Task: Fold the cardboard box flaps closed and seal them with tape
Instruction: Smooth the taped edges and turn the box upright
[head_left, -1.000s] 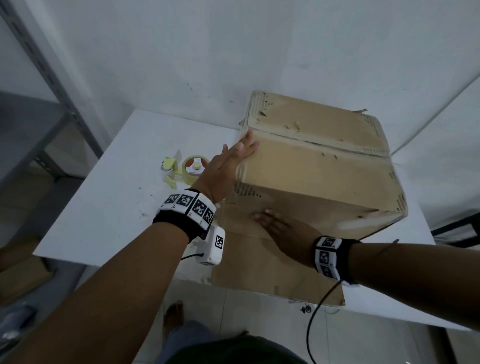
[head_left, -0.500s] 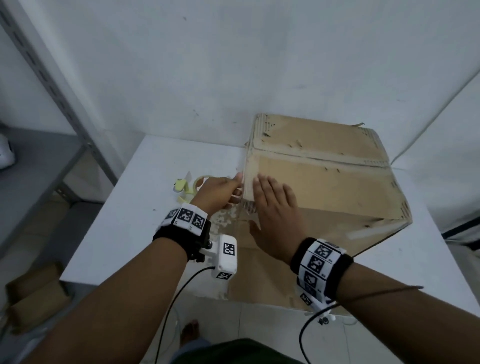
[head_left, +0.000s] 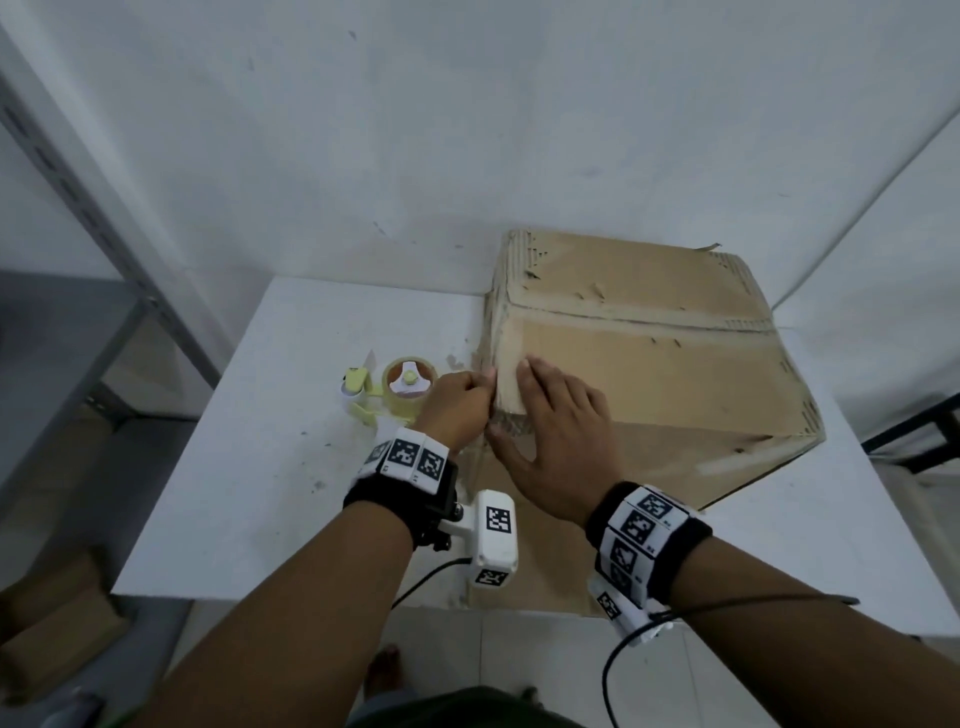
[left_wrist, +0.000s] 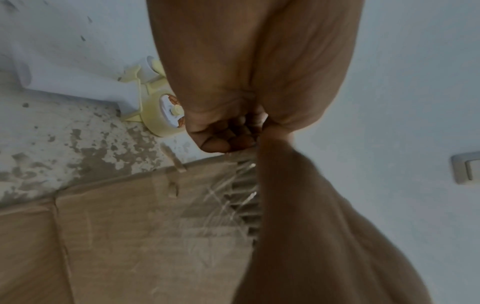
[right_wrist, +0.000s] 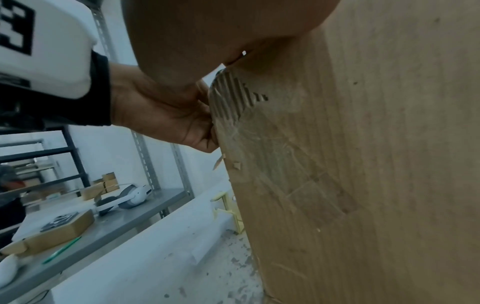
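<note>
A white desk (head_left: 249, 499) stands against a pale wall, with a grey metal shelf beside it. In the head view the cardboard box (head_left: 649, 374) sits on the desk's far right part, its top flaps folded down. The left hand (head_left: 457, 410) is curled at the box's near left corner, fingers pinching the flap edge there. The right hand (head_left: 556, 441) lies flat, fingers straight, pressing the top flap just beside that corner. A yellow tape dispenser (head_left: 400, 389) rests on the desk just left of the box.

In the left wrist view the left hand (left_wrist: 233, 115) is clenched on the box (left_wrist: 130, 226) edge, with the tape dispenser (left_wrist: 158, 111) behind it.

In the right wrist view the left hand (right_wrist: 166, 115) grips the corner of the box (right_wrist: 363, 185), where the corrugation is torn open.
</note>
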